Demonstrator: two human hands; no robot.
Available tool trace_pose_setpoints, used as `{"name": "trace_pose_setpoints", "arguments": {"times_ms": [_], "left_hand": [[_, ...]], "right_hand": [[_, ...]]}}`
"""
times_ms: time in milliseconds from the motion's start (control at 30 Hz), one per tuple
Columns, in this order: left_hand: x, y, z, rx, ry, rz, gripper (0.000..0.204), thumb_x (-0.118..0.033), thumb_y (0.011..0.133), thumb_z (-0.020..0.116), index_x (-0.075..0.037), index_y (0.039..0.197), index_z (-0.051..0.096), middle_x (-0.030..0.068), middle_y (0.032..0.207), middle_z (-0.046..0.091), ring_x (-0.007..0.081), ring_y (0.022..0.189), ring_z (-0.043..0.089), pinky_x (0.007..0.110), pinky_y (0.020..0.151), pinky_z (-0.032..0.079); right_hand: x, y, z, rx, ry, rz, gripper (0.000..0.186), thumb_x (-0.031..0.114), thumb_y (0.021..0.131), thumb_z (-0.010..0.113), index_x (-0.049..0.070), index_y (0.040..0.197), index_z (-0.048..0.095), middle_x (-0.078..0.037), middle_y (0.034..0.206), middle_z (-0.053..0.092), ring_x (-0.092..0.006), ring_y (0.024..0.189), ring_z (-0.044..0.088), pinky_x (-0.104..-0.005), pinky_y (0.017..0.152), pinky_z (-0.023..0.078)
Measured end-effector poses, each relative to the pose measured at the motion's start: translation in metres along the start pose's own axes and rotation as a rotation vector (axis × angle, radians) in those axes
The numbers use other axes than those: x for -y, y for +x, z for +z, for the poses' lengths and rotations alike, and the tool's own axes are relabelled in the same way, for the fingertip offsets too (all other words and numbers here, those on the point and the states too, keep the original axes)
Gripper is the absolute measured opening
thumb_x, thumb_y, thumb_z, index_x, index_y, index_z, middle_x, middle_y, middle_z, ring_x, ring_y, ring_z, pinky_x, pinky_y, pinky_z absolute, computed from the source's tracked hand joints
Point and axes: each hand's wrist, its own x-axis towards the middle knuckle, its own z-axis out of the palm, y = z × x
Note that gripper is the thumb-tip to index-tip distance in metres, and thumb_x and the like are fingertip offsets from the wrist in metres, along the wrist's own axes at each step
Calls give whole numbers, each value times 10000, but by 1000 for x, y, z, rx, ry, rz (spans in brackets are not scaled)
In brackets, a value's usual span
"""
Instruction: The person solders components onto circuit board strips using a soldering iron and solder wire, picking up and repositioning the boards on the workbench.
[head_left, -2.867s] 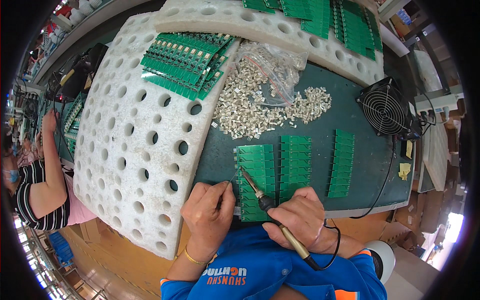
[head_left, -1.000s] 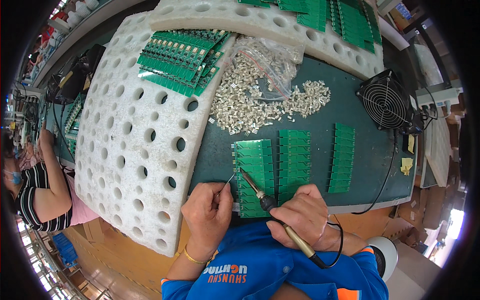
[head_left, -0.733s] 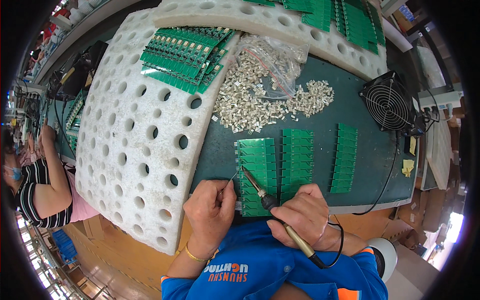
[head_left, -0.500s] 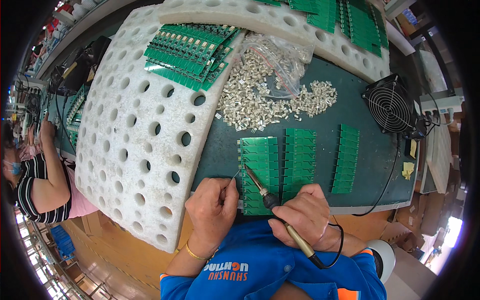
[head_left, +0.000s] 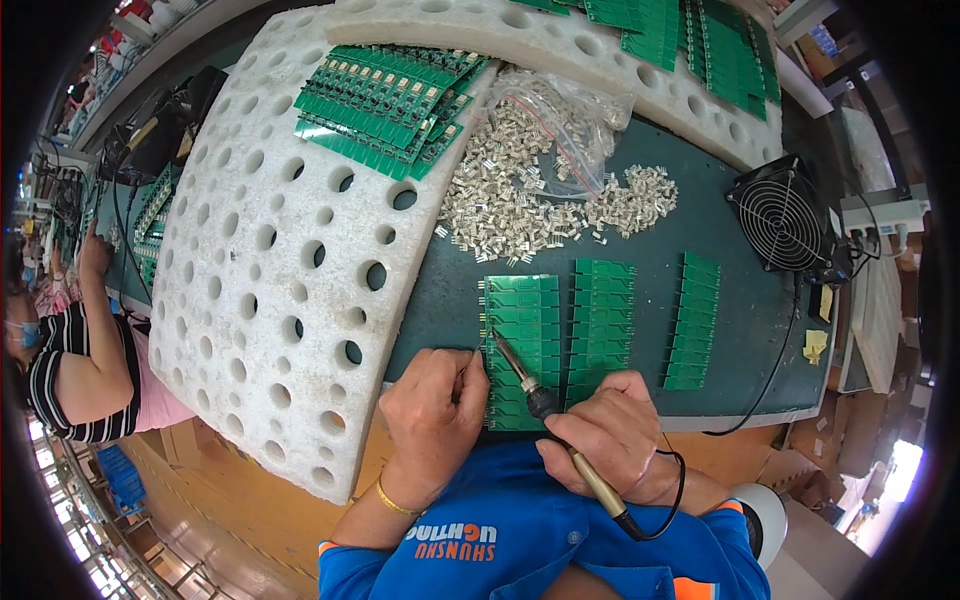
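My right hand grips a soldering iron with a gold and black handle. Its tip rests at the left edge of a green circuit board panel, where small metal pins stick out. Pinched between the thumb and finger of my left hand is a thin solder wire, reaching to the same edge close to the tip. Two more green panels lie to the right, a middle one and a far one. My right hand covers the lower end of the middle panel.
White foam with round holes fills the left, carrying stacked boards. Small white connectors lie heaped beside a clear bag. A black fan stands at right. Another foam piece crosses the back. Another person sits far left.
My left hand has shifted slightly right, closer to the panel's edge. The soldering iron stays almost where it was, and the whole view has drifted a little.
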Motion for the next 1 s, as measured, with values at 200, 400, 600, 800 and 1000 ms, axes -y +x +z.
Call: {"name": "trace_pose_setpoints", "arguments": {"times_ms": [200,400,600,800,1000], "left_hand": [[0,-2,-2,14,8,-2,136,6,776,734,-56,760,614,84,664,601,239,541,592,347,476,458],[1,-3,-1,-4,3,-8,126,3,781,736,-58,760,628,78,652,595,227,533,586,340,473,453],[2,-3,0,-1,-1,-13,126,3,781,737,-57,761,629,73,642,590,217,526,582,334,468,450],[1,-5,0,11,-10,-22,130,1,778,741,-58,759,627,73,637,581,216,523,580,329,465,449],[1,-5,0,6,-9,-13,139,3,775,741,-57,754,618,73,640,579,218,522,578,333,460,444]], "right_hand": [[0,1,0,2,3,5,338,157,702,834,70,981,664,-19,704,608,-172,546,546,-328,627,415],[0,-1,0,6,-1,-2,346,156,698,838,70,984,663,-20,707,602,-173,548,548,-326,625,420],[1,-1,-1,9,8,1,353,158,700,839,70,991,660,-21,703,602,-173,548,551,-325,625,420],[2,-3,-2,22,9,3,350,166,710,838,68,994,660,-23,699,605,-171,547,557,-325,627,417],[3,-5,-2,30,12,0,360,168,713,838,64,1007,658,-26,696,607,-170,544,559,-325,629,417]]}}
